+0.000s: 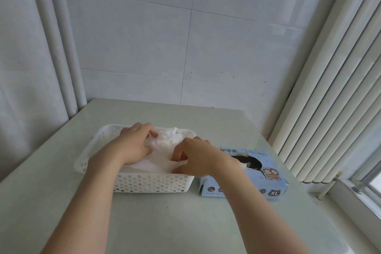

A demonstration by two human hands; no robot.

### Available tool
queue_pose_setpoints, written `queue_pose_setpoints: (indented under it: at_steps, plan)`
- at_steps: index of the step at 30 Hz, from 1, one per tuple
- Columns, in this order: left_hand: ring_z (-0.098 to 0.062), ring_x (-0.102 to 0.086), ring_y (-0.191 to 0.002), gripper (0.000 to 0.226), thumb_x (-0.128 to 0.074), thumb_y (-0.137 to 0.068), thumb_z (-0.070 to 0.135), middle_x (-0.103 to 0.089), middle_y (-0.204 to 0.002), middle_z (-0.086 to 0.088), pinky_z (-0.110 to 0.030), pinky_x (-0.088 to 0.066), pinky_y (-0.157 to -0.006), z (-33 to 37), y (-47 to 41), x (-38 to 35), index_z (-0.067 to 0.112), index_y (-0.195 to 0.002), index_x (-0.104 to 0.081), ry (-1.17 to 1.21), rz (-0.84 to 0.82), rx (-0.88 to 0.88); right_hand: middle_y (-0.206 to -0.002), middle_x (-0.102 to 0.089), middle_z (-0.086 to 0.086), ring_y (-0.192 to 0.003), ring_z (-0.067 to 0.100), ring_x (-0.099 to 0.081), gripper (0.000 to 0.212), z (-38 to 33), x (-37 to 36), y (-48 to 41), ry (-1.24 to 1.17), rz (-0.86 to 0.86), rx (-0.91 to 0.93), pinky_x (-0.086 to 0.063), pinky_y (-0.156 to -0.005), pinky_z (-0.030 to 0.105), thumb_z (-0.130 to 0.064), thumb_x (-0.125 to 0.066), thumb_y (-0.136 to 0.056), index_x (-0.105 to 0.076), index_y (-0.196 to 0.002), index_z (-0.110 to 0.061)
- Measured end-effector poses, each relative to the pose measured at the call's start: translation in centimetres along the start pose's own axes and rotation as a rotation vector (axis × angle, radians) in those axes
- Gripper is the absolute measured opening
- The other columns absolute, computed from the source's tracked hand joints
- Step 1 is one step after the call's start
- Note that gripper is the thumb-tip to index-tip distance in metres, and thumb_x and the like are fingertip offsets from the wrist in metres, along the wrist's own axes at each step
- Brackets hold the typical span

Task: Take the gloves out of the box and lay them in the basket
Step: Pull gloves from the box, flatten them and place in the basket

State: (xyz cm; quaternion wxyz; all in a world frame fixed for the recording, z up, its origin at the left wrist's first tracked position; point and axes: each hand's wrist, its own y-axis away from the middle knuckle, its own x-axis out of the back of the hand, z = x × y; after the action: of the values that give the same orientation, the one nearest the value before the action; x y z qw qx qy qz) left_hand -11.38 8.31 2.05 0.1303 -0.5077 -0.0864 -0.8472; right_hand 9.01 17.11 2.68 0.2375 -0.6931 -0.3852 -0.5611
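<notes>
A white perforated plastic basket (148,182) sits on the pale table, holding thin translucent gloves (162,150). Both my hands are inside it. My left hand (135,143) pinches a glove near the far side, fingers curled over the crumpled film. My right hand (195,158) pinches the same layer of gloves near the basket's right wall, thumb and fingertips pressed into the film. A light blue glove box (266,181) marked XL lies flat right of the basket, its dark oval opening facing up.
The table (165,222) meets a tiled wall at the back. A white ribbed radiator (329,109) runs along the right, with a window sill (360,198) below it. White pipes (61,47) stand at the left corner.
</notes>
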Motion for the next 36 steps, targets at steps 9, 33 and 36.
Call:
queue_pose_setpoints:
  at_steps: [9,33,36]
  plan:
    - [-0.032,-0.027,-0.147,0.049,-0.048,-0.105,0.037,-0.029,-0.163,0.004,-0.048,-0.033,-0.112,1.7,0.4,-0.9,0.039,-0.152,-0.036,-0.122,-0.176,0.075,-0.107,-0.075,-0.002,-0.106,0.022,-0.065,0.021,0.7,-0.1,0.9,-0.078,0.018,0.031,-0.051,-0.099,0.039,-0.04,-0.063,-0.102,-0.077,-0.115,-0.029]
    - [-0.015,-0.058,-0.115,0.033,-0.054,-0.103,0.044,-0.063,-0.125,0.008,-0.032,-0.042,-0.103,12.4,1.6,-7.7,0.025,-0.125,-0.067,-0.149,0.162,-0.519,-0.085,-0.073,-0.012,-0.083,0.011,-0.068,0.026,12.3,1.8,6.1,-0.029,0.285,-0.401,-0.061,-0.077,0.035,-0.045,-0.097,-0.071,-0.078,-0.081,-0.031]
    - [-0.016,-0.056,-0.118,0.058,-0.053,-0.092,0.072,-0.061,-0.126,0.009,-0.035,-0.038,-0.107,12.0,1.0,-9.2,0.027,-0.128,-0.063,-0.27,0.135,-0.478,-0.075,-0.072,-0.009,-0.073,0.013,-0.067,0.027,12.1,1.4,5.7,-0.024,0.209,-0.358,-0.063,-0.072,0.04,-0.051,-0.091,-0.076,-0.074,-0.072,-0.03]
